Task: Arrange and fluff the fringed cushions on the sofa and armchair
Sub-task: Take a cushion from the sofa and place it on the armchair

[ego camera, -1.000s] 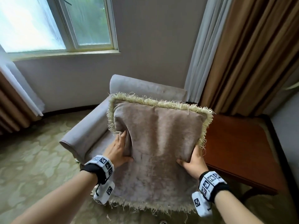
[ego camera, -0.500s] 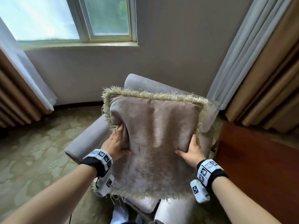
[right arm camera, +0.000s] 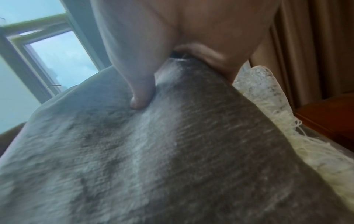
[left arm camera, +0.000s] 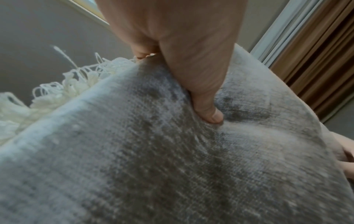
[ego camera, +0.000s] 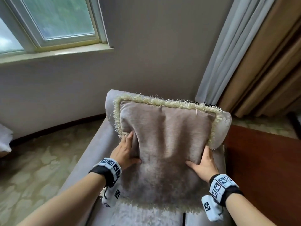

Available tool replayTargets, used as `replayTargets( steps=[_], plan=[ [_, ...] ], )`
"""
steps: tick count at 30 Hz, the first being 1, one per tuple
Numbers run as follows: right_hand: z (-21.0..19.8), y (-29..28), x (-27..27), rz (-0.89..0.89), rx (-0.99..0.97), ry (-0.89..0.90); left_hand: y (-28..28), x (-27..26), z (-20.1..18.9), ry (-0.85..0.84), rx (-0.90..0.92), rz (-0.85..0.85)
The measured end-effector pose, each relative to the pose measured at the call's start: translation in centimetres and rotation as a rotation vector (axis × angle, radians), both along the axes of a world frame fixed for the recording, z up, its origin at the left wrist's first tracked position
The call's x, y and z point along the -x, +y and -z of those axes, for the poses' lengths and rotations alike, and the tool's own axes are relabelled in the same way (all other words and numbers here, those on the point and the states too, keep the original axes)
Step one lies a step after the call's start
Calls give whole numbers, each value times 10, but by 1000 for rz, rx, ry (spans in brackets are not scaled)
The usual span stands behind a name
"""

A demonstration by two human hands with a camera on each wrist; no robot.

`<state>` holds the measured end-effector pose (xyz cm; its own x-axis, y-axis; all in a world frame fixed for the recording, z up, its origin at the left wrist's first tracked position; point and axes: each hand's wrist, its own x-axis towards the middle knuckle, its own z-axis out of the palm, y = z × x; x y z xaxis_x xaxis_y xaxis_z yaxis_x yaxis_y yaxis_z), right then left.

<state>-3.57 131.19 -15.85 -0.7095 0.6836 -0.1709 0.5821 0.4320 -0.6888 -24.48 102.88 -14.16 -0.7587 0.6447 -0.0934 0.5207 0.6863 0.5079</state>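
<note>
A taupe velvet cushion (ego camera: 164, 144) with a pale cream fringe stands tilted against the back of the grey armchair (ego camera: 84, 162). My left hand (ego camera: 125, 152) grips the cushion's left edge, thumb pressed into its front face (left arm camera: 208, 112) and fingers behind it. On the opposite side my right hand (ego camera: 202, 165) grips the right edge the same way, its thumb dug into the velvet (right arm camera: 139, 98). The cushion (left arm camera: 172, 151) fills both wrist views (right arm camera: 153, 151), and the fingers behind it are mostly hidden.
A dark red-brown wooden table (ego camera: 263, 168) stands right of the armchair. Grey and tan curtains (ego camera: 254, 54) hang at the back right. A window (ego camera: 53, 23) is at the upper left, with patterned carpet (ego camera: 35, 163) left of the chair.
The cushion has moved away from me and down, from held in the air before the chair to resting against the armchair's back. Both hands keep the same grip on its sides.
</note>
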Motion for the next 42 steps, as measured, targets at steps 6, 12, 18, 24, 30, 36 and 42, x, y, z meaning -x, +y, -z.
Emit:
replayTargets(
  steps=[6, 12, 18, 24, 30, 36, 42],
  plan=[
    [69, 42, 38, 75, 17, -13, 56, 49, 73, -26, -25, -23],
    [155, 55, 77, 126, 46, -31, 74, 84, 157, -42, -51, -99],
    [236, 41, 92, 214, 63, -24, 69, 110, 229, -80, -138, -96],
    [284, 29, 95, 203, 89, -109, 46, 128, 288, -36, 4, 19],
    [295, 21, 103, 121, 56, -368, 10, 147, 326, 7, 219, 21],
    [267, 16, 83, 150, -38, -429, 3, 152, 295, 58, 196, 67],
    [216, 10, 71, 303, 30, -10, 10, 129, 252, 200, -115, 90]
  ],
)
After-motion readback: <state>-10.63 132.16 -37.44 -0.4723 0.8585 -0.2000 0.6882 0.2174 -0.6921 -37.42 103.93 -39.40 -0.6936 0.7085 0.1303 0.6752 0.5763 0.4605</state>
